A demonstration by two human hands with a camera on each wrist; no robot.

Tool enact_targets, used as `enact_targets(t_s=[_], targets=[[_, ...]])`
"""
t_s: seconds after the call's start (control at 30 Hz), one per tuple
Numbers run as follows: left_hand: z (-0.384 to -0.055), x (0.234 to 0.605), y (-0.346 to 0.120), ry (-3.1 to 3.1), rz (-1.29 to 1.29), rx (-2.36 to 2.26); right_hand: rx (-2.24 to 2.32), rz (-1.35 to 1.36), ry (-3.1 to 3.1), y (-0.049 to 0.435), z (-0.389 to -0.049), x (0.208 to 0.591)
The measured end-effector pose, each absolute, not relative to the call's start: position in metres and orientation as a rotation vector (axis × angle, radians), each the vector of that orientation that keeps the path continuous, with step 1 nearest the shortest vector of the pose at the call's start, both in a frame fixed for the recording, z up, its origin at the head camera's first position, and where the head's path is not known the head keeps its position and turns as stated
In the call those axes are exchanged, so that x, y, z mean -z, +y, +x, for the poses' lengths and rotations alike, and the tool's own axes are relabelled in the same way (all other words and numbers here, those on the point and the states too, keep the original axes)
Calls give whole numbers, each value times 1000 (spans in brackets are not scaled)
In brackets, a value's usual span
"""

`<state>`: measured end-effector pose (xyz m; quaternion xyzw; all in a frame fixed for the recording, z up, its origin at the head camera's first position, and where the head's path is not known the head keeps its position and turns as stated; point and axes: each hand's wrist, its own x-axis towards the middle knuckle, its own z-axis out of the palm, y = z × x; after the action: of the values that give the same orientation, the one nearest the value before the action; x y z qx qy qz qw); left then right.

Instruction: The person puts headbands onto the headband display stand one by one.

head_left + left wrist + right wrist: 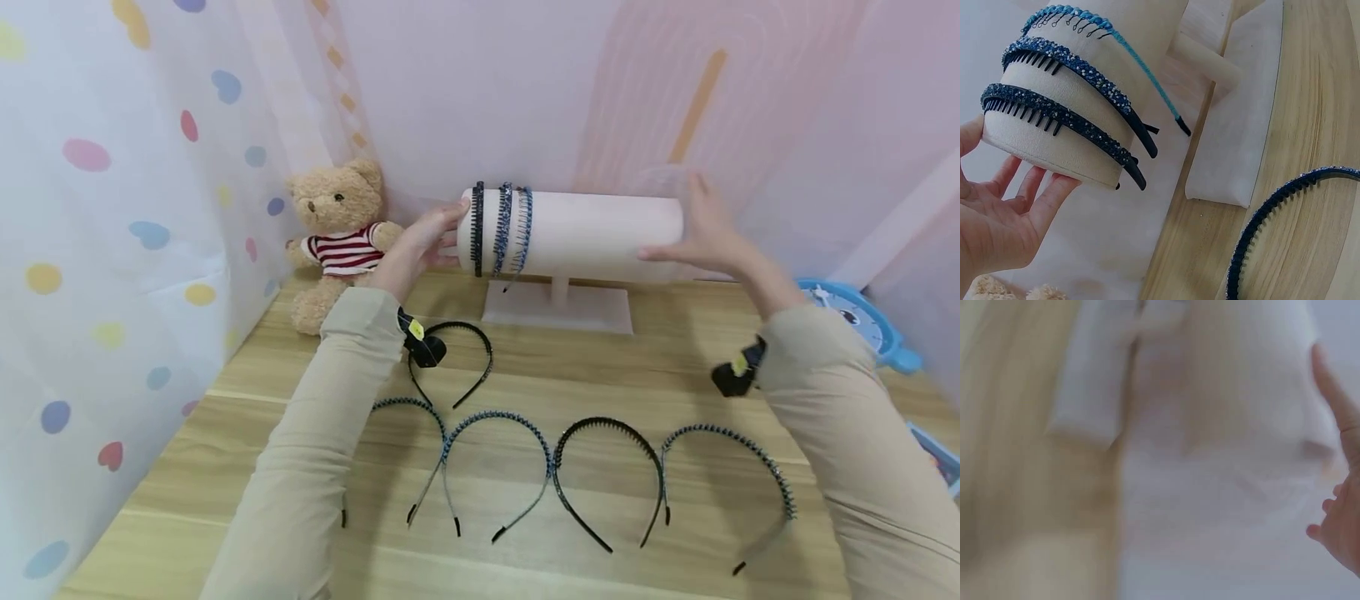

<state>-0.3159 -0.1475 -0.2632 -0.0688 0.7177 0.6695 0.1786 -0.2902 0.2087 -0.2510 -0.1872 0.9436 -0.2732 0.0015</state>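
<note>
A white padded cylinder (pixel 592 229) lies level on a T-shaped stand with a flat base (pixel 600 310). Around its left part sit a black toothed headband (pixel 477 229), a dark blue glittery one (pixel 502 225) and a lighter blue braided one (pixel 525 223). My left hand (pixel 431 237) touches the cylinder's left end, its extended fingers (pixel 1054 194) against the end's edge. At the other end is my right hand (pixel 705 229), fingers spread, the thumb near the cylinder's front; motion blur in the right wrist view hides whether it touches.
Several headbands lie in a row on the wooden table, among them a blue one (pixel 497 414) and a black one (pixel 607 421). Another black headband (pixel 487 350) lies behind them. A teddy bear (pixel 337 204) sits at left, a blue clock-like item (pixel 855 317) at right.
</note>
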Motion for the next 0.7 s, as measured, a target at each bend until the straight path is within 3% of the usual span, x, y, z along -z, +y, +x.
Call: enact_targets(t_s=[0.13,0.27,0.7], targets=[[-315,262,-154,2019,-188,-1909,776,-374,2799,247,-278,289],[-316,264,-158,2005,-206,-1926,516,-406,2623,242,-268,316],[-313,264,-146,2007,-205,-1935,607,-693,2418,74,-271,342]])
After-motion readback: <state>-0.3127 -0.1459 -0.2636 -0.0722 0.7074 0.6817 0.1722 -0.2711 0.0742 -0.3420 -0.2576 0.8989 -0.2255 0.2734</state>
